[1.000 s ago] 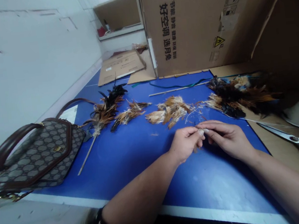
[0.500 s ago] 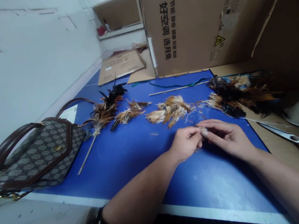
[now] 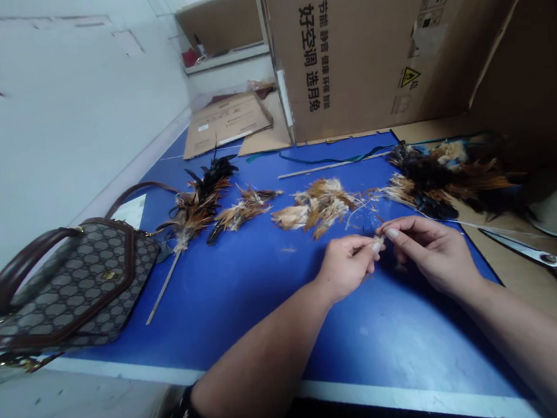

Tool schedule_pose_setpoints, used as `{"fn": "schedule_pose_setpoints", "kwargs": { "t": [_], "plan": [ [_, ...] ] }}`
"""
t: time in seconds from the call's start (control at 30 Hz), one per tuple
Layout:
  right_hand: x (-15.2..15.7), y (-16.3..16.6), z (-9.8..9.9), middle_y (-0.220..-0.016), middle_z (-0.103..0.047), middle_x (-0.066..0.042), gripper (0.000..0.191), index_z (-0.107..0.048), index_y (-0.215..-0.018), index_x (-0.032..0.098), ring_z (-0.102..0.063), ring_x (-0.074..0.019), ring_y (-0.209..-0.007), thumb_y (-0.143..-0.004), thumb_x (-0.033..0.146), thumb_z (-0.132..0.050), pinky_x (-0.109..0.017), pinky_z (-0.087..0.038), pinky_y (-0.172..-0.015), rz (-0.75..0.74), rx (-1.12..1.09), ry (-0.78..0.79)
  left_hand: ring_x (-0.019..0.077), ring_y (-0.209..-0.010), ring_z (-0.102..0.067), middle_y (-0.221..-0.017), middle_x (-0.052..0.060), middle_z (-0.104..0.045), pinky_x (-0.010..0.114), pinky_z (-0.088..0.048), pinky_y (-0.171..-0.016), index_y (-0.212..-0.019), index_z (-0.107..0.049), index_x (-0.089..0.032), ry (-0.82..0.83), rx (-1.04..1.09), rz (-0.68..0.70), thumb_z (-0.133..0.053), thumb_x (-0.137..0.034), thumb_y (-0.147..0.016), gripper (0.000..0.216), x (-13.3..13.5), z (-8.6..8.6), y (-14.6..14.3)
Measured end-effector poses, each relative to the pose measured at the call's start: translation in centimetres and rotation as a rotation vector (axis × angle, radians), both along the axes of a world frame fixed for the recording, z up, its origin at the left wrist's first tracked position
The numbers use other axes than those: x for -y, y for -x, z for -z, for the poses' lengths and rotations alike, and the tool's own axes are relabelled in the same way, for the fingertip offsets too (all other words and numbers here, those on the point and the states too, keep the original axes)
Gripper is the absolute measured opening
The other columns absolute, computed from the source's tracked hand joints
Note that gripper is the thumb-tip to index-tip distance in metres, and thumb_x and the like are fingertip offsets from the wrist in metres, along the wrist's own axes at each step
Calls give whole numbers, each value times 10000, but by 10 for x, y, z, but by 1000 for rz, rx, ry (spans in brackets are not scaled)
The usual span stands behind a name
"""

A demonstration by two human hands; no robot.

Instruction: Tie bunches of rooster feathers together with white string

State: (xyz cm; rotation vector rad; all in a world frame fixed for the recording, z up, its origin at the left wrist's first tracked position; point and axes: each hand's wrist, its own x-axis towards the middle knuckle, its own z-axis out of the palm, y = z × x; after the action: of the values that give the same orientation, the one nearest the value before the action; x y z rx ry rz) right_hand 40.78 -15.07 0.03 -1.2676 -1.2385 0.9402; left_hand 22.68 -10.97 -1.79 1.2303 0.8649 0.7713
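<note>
Thumb and fingers of my left hand (image 3: 346,269) pinch a small pale feather tuft (image 3: 378,242) by its end, low over the blue tabletop. Close beside it, my right hand (image 3: 431,252) is closed in a pinch at the tuft's tip; what lies between these fingertips is too small to make out. Just beyond both hands lies a loose heap of tan and cream feathers (image 3: 316,208), with stray bits of quill to its right. A smaller feather bunch (image 3: 241,212) rests left of the heap.
A feather duster (image 3: 195,208) on a stick lies beside a patterned handbag (image 3: 110,275) at left. Dark and brown feathers (image 3: 449,179) are piled at right, near scissors (image 3: 550,260). Behind stands a big cardboard box (image 3: 355,46). A thin stick (image 3: 329,167) and green ribbon (image 3: 313,159) lie in front.
My right fingertips have drawn slightly away to the right from my left ones, leaving the pale tuft more exposed. The left hand has hardly moved.
</note>
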Motion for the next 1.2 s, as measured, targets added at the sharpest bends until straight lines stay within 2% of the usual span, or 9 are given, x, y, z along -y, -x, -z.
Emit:
{"fn": "schedule_pose_setpoints", "kwargs": {
  "t": [0.1,0.2,0.3,0.4,0.47,0.73,1.03,1.13,1.2],
  "plan": [
    [0,-3,2,-704,-703,-26,350,-784,-1020,230,-546,-136,-533,-985,571,-715,-267,-469,-488,30,28,-3,78,-455,-464,-588,-33,-575,232,-365,-467,-962,-780,-123,25,11,1,-732,-504,-902,389,0,-1,0],
    [0,-3,0,-663,-671,-23,414,-786,-1041,235,-571,-155,-546,-1026,616,-624,-285,-487,-516,28,71,2,77,-454,-460,-588,-36,-572,231,-358,-471,-949,-774,-132,36,1,-2,-727,-532,-899,405,0,-1,0],
    [0,0,-3,-754,-710,-35,392,-804,-1102,249,-628,-173,-623,-967,608,-717,-307,-543,-584,-34,147,-34,75,-465,-465,-583,-37,-566,232,-366,-494,-826,-721,-148,-16,-13,-2,-725,-539,-895,397,-1,1,0],
    [-2,4,-4,-953,-771,-79,310,-841,-991,267,-717,-231,-849,-913,565,-796,-380,-615,-799,-57,255,-145,77,-482,-481,-590,-33,-573,233,-386,-517,-757,-672,-158,-78,-24,20,-721,-482,-897,356,-1,2,1],
    [-2,5,-4,-973,-772,-86,273,-842,-904,273,-725,-250,-917,-923,541,-791,-407,-614,-867,-34,283,-182,81,-483,-490,-588,-31,-574,235,-395,-519,-746,-664,-161,-95,-32,28,-709,-451,-902,332,-1,1,1],
    [-3,-5,4,-961,-708,-51,255,-769,-872,249,-589,-146,-621,-937,496,-786,-300,-499,-535,75,178,-131,84,-468,-491,-594,-28,-580,235,-402,-496,-930,-777,-131,-19,-30,8,-709,-450,-928,326,2,-4,-1],
    [-6,-13,7,-623,-578,13,334,-690,-872,270,-520,-173,-551,-1015,570,-661,-318,-437,-536,176,68,-103,70,-465,-471,-618,-26,-587,214,-384,-463,-975,-795,-123,78,-11,-32,-718,-414,-931,304,1,-4,-2],
    [-8,-15,1,-610,-593,0,401,-702,-845,256,-540,-173,-557,-1030,601,-617,-318,-448,-544,146,176,-73,74,-462,-468,-601,-31,-576,215,-380,-458,-973,-790,-118,84,8,-50,-733,-437,-915,329,-1,-2,-2],
    [-11,-20,-4,-622,-625,0,351,-736,-965,253,-555,-174,-547,-998,596,-667,-315,-450,-534,141,277,-70,75,-456,-458,-582,-34,-568,218,-375,-455,-972,-788,-115,79,19,-63,-741,-460,-906,354,-2,-1,-2]
  ]
}}
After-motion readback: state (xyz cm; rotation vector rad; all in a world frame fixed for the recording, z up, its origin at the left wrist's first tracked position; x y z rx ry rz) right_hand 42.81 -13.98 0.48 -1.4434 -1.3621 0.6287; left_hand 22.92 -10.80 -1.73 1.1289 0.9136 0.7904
